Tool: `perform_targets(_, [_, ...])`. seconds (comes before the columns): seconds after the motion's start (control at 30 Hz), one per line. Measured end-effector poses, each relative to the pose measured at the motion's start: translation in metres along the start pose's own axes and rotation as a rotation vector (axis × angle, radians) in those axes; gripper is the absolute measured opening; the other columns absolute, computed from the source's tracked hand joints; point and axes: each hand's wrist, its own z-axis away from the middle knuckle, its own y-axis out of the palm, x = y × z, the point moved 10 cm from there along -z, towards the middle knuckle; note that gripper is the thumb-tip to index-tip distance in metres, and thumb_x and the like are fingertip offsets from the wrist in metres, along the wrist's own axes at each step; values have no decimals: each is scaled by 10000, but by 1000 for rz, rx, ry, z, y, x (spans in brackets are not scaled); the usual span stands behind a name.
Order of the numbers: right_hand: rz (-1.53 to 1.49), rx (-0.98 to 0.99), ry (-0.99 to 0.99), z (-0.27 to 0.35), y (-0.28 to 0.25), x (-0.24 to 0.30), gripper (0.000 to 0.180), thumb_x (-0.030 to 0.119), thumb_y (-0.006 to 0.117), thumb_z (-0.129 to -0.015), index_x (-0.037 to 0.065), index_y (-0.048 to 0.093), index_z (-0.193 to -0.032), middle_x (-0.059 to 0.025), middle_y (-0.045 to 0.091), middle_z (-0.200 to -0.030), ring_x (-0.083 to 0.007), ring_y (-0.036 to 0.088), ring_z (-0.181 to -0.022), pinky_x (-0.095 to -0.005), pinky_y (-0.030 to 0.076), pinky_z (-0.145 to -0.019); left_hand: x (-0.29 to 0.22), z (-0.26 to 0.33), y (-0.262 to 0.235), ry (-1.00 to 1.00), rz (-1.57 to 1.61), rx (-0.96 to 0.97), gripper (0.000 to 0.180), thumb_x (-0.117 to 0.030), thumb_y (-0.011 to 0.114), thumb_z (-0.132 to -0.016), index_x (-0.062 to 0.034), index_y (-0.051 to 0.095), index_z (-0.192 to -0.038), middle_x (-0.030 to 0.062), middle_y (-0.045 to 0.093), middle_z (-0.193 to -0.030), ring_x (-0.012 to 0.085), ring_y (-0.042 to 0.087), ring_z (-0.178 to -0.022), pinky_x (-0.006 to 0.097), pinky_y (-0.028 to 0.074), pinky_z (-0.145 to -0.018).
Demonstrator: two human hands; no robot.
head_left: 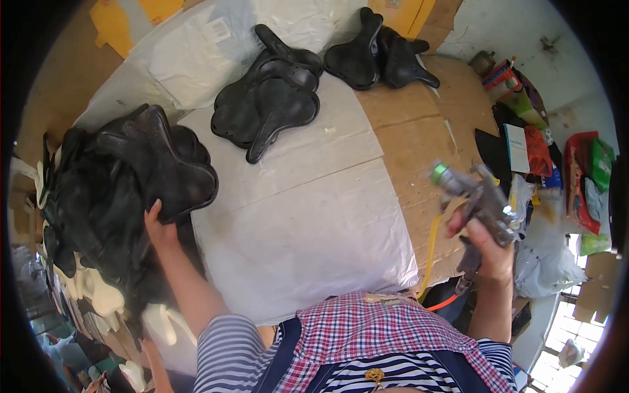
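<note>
My left hand (159,226) is at the near edge of a black bicycle saddle (160,167) at the left, with a finger laid on its surface and the rest partly hidden; it appears to grip that edge. Behind this saddle and against it lie more black saddle shapes. In my right hand (488,249) is a metal spray gun (481,203) with a green part at one end, raised over the right side of the table. My fingers wrap round its handle. A yellow and orange hose (432,255) runs down from near the gun toward my waist.
Stacked black saddles (268,98) and another group (380,52) stand toward the far side of the paper-covered table (308,216). A heap of black pieces (98,203) and cream saddle-shaped pads (98,288) fill the left. Another person's arm (154,367) shows lower left. Packets (586,183) line the right wall.
</note>
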Motion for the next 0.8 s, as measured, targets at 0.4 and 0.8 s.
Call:
perform_targets(0.4, [29,231,177,-3,23,-41,536,137,674,-784,-42,461,-1242,-64,594,-863,-138,582,-808,-287,490,-744,203,-27,226,-669,-244,417,562,19,667,-653,17,507,-1191,129,574,-1133,275,544,-1053,379,431,-931])
perform_targets(0.8, [127,357,207,-5,40,-80,552,142,707,-773,11,487,-1261,-31,599,-887,-100,554,-838,-261,458,-751,79,-15,189,-373,-614,380,437,15,683,-612,33,577,-1036,143,633,-944,276,615,-895,389,486,-826])
